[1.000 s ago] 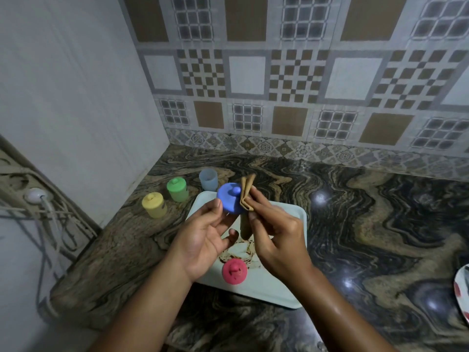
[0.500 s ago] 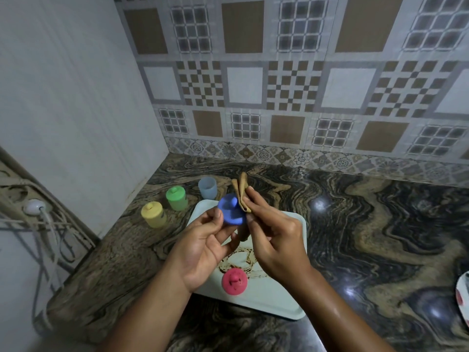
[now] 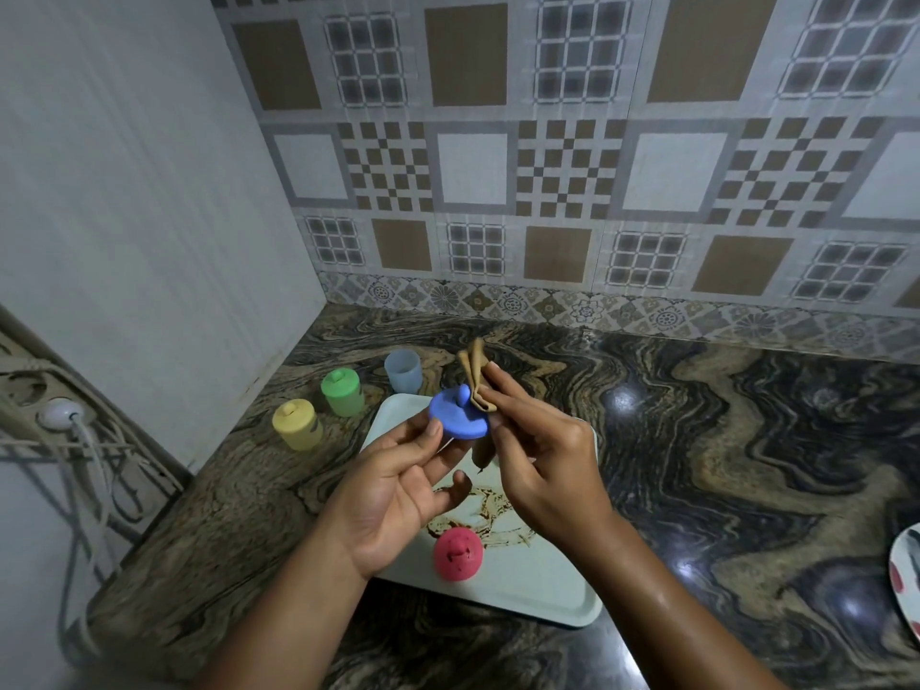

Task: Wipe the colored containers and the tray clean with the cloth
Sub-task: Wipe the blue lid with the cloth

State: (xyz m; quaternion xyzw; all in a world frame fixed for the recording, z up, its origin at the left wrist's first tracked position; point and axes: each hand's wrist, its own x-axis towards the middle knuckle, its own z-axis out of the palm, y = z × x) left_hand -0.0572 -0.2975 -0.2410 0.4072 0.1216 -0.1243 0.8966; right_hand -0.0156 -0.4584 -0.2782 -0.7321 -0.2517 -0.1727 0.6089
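My left hand (image 3: 393, 495) holds a blue lid (image 3: 455, 415) by its edge above the pale tray (image 3: 522, 585). My right hand (image 3: 542, 465) pinches a folded tan cloth (image 3: 477, 378) and presses it against the lid's knob. A brown smear marks the tray's middle. A red container (image 3: 458, 554) stands on the tray near its front. Left of the tray on the counter stand a yellow container (image 3: 297, 424), a green container (image 3: 342, 391) and an open pale blue cup (image 3: 403, 370).
A marbled dark counter (image 3: 722, 465) runs to the tiled back wall. A white side wall closes off the left, with a socket, plug (image 3: 59, 413) and cables beyond the counter's edge. A plate rim (image 3: 906, 580) shows at the far right.
The lid has turned in my left hand, its top and knob now tilted more upward. The cloth stays on the knob while both hands have kept their place above the tray.
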